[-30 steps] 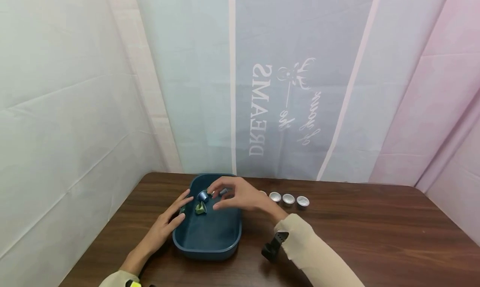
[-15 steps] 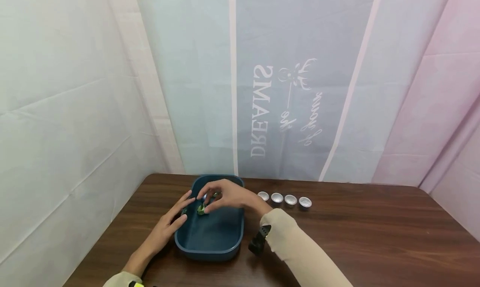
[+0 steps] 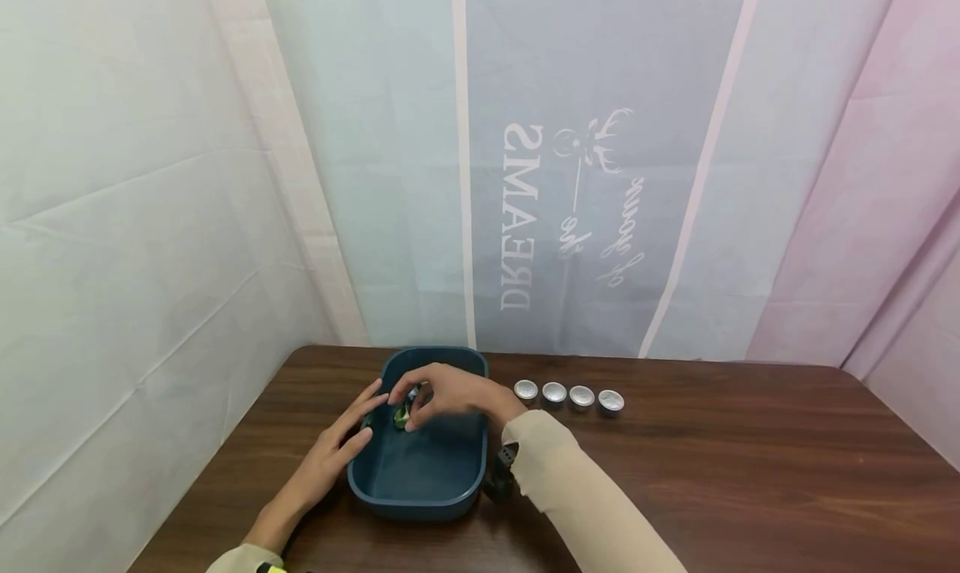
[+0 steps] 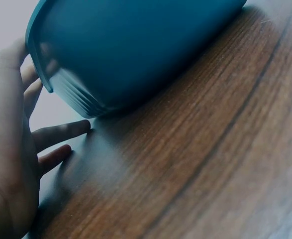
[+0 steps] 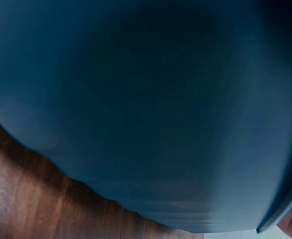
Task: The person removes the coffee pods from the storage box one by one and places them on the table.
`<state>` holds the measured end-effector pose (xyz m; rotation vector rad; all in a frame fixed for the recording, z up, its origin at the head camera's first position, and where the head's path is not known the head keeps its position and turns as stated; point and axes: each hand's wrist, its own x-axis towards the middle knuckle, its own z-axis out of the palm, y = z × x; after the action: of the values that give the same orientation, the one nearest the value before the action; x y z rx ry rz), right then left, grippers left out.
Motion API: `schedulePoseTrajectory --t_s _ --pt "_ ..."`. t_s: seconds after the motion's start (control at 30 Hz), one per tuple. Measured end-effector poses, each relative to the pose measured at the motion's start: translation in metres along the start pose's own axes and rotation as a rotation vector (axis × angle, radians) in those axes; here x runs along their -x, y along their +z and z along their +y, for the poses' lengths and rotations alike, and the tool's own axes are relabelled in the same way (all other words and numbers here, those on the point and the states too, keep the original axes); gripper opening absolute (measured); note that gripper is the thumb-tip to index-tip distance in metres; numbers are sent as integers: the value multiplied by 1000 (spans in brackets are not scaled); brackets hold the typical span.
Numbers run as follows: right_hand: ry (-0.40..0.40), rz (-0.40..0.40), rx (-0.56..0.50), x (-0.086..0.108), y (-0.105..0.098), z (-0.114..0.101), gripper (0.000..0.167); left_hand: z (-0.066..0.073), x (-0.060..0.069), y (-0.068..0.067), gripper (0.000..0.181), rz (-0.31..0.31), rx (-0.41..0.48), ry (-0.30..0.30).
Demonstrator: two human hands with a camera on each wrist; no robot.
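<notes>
Green coffee capsule (image 3: 401, 421) is lying inside the blue plastic bin (image 3: 417, 503), between my right thumb and forefinger. Four silver-topped capsules (image 3: 581, 397) are standing in a row on the wooden table (image 3: 750, 473), right of the bin; I am judging that part done, with the green one and perhaps more being left. My right hand (image 3: 453, 388) is curving over the bin, and I cannot tell whether its fingertips are gripping the capsule or only bracketing it. My left hand (image 3: 326, 455) is resting along the rim, fingers extended, grasping nothing. My right hand is hiding something bluish behind the green capsule, and the right wrist view is showing almost only bin wall.
</notes>
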<state>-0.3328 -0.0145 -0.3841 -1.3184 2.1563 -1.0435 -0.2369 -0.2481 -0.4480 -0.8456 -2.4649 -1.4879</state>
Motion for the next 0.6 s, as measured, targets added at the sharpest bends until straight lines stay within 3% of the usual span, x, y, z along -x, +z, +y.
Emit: schedulePoseTrajectory --t_s 0.23,0.47,0.6 --pt "96 -38 53 -1 1 1 33 0 0 0 48 -4 -41 8" --pt "27 -78 200 -3 3 3 29 0 0 0 48 -2 -60 2" --pt "-4 -103 228 -5 5 3 26 0 0 -1 49 -1 -63 0"
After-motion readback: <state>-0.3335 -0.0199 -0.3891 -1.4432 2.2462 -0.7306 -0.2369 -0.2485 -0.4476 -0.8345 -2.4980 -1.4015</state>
